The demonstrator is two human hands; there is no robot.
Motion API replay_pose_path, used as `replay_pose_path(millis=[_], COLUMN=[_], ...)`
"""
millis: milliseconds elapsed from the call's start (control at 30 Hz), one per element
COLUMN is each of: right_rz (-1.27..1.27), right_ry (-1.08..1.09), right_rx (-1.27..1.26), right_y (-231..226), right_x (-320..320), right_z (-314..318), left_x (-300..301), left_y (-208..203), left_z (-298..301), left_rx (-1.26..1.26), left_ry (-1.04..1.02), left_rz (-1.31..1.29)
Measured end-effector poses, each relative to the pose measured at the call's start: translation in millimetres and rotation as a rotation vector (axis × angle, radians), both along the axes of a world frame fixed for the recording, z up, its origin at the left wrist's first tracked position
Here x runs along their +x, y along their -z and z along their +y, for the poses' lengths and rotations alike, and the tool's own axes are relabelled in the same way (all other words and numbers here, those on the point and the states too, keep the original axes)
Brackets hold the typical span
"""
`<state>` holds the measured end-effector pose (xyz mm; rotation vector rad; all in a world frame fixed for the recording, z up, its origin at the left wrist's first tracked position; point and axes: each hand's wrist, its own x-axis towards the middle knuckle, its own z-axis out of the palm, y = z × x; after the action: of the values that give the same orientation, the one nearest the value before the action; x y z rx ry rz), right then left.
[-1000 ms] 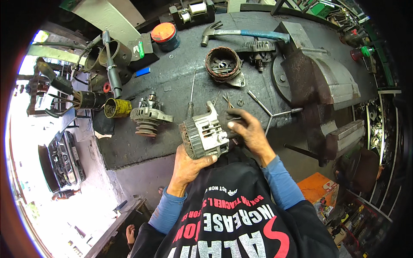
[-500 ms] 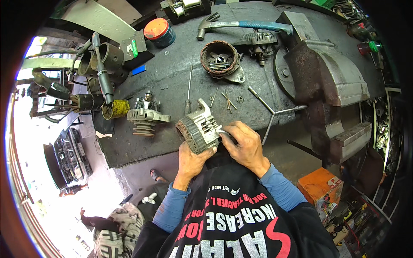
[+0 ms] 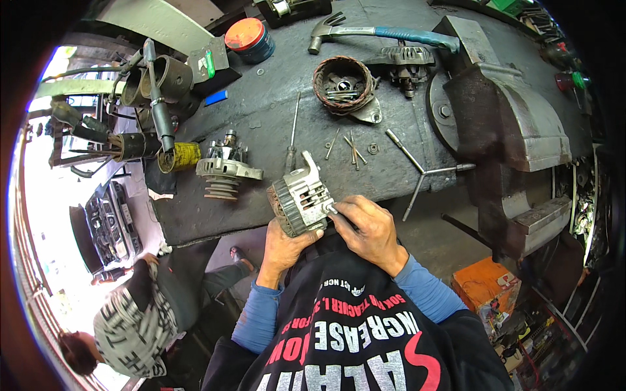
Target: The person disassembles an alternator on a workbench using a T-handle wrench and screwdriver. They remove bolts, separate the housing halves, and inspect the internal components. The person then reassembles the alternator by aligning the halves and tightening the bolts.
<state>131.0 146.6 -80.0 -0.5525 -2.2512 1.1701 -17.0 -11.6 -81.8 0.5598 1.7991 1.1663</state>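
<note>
An alternator housing (image 3: 298,207), pale cast metal with a dark ribbed ring and a lug on top, is held above my lap near the bench's front edge. My left hand (image 3: 285,246) grips it from below and the left, thumb along its lower edge. At its right side my right hand (image 3: 366,228) is closed, thumb and fingertips pinching a small shiny metal fitting (image 3: 330,208) that sticks out of the housing. The fingers partly cover that fitting, so its exact kind is unclear. Beyond the housing lies a screwdriver (image 3: 291,154), and several bolts (image 3: 353,148) lie nearby.
Left on the bench stands an alternator half with a pulley (image 3: 225,171). A copper-wound stator (image 3: 340,91), rotor (image 3: 409,65), claw hammer (image 3: 391,34), three-way wrench (image 3: 422,173) and red-lidded tub (image 3: 250,40) lie farther back. A large vise (image 3: 508,117) fills the right. Another person (image 3: 134,319) is at lower left.
My view has shifted slightly, so the bench items sit a little farther right. The other person has moved farther left. Both my hands stay on the housing, the right still pinching at its side.
</note>
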Motion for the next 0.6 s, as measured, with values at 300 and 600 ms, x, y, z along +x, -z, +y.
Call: replay_pose_path(millis=[300,600], right_rz=[0.038,0.046], right_ry=[0.011,0.021], right_rx=[-0.058,-0.005], right_y=[1.2,6.2], right_x=[-6.4,-6.2], right_z=[-4.9,-4.5], left_x=[-9.1,-6.3], left_y=[-0.5,-5.3], left_z=[-3.4,0.2], left_rx=[-0.029,-0.069], left_ry=[0.062,-0.025], left_rz=[0.041,-0.048])
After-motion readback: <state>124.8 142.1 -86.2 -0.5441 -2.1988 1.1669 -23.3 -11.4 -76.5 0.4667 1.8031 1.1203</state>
